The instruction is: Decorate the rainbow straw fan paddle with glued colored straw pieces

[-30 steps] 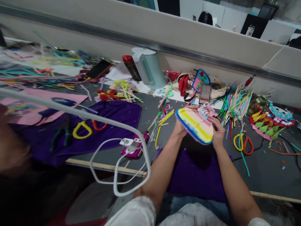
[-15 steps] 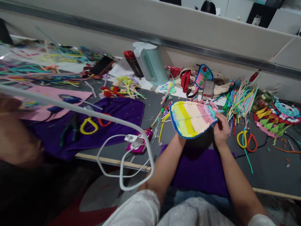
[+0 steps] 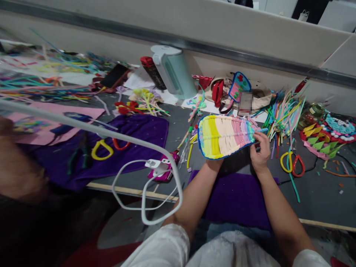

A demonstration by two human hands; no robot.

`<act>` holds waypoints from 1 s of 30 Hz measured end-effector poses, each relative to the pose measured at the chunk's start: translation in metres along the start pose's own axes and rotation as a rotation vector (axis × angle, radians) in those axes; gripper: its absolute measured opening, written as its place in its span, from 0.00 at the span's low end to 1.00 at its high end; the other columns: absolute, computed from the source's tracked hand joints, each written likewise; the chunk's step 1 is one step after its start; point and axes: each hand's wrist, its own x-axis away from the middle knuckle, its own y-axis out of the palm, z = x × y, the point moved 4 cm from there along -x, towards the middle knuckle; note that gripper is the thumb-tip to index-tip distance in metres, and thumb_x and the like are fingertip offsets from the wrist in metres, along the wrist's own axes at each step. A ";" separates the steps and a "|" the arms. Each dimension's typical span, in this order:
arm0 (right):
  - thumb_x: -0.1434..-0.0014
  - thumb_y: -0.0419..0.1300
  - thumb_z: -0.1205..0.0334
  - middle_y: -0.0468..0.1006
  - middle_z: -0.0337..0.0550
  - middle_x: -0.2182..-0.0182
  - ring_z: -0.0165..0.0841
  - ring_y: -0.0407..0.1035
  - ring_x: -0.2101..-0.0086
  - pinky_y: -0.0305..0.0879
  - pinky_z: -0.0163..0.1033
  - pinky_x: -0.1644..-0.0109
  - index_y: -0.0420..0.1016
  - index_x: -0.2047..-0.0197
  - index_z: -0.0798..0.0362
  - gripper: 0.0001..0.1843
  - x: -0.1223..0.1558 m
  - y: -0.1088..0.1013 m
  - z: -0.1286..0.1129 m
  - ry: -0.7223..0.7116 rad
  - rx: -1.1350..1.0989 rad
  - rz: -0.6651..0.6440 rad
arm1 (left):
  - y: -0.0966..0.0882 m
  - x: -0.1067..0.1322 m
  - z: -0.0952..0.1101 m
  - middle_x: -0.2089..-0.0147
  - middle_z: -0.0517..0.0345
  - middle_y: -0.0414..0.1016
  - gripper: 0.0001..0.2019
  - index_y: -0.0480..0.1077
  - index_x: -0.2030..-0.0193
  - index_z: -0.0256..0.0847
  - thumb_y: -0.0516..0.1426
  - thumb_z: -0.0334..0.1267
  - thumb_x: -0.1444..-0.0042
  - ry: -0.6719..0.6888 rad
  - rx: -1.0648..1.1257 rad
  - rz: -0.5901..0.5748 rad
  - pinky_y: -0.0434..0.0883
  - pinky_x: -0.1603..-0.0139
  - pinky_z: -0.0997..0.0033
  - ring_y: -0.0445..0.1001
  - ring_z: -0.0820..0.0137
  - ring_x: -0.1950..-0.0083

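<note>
A pipe-cleaner panel point(image 3: 226, 137) is held up over the table, striped yellow, cream, pink, lilac and turquoise, with a blue edge. It narrows toward its right end. My right hand point(image 3: 260, 150) is closed on that narrow end, thumb and fingers pinching it near a blue tip. Behind the panel, my left hand point(image 3: 214, 163) supports it from below; its fingers are hidden, and only the heel of the hand and wrist show. A purple cloth point(image 3: 236, 200) lies under my forearms at the table edge.
Scissors with yellow and red handles point(image 3: 292, 163) lie right of my right hand, below a bundle of pipe cleaners point(image 3: 283, 115). A pale blue kettle point(image 3: 175, 72) stands at the back. A white cable point(image 3: 178, 185) loops across the left foreground. Another person's arm point(image 3: 19, 163) is at far left.
The panel has turned to face me more squarely and shifted slightly left. My left fingertips, seen at its top edge before, are now hidden. The view has shifted slightly.
</note>
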 end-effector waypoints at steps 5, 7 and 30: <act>0.34 0.58 0.58 0.83 0.48 0.56 0.42 0.76 0.52 0.70 0.51 0.45 0.80 0.54 0.48 0.10 -0.003 -0.002 0.000 -0.038 0.010 0.001 | 0.013 -0.009 -0.003 0.42 0.51 0.80 0.23 0.77 0.46 0.49 0.62 0.59 0.43 -0.099 0.136 -0.112 0.73 0.35 0.47 0.72 0.54 0.32; 0.35 0.61 0.55 0.84 0.46 0.59 0.41 0.76 0.55 0.69 0.51 0.46 0.81 0.57 0.48 0.10 -0.002 -0.002 0.006 0.049 -0.024 0.008 | 0.010 -0.014 -0.008 0.42 0.52 0.80 0.23 0.77 0.47 0.47 0.68 0.53 0.47 -0.096 0.125 -0.061 0.73 0.34 0.51 0.73 0.56 0.33; 0.61 0.79 0.47 0.86 0.42 0.68 0.33 0.79 0.71 0.76 0.35 0.66 0.80 0.60 0.52 0.28 0.013 0.038 0.023 1.001 -0.812 -0.448 | -0.007 -0.020 -0.008 0.53 0.46 0.85 0.18 0.77 0.53 0.34 0.60 0.30 0.52 -0.217 0.236 0.097 0.71 0.31 0.44 0.78 0.52 0.38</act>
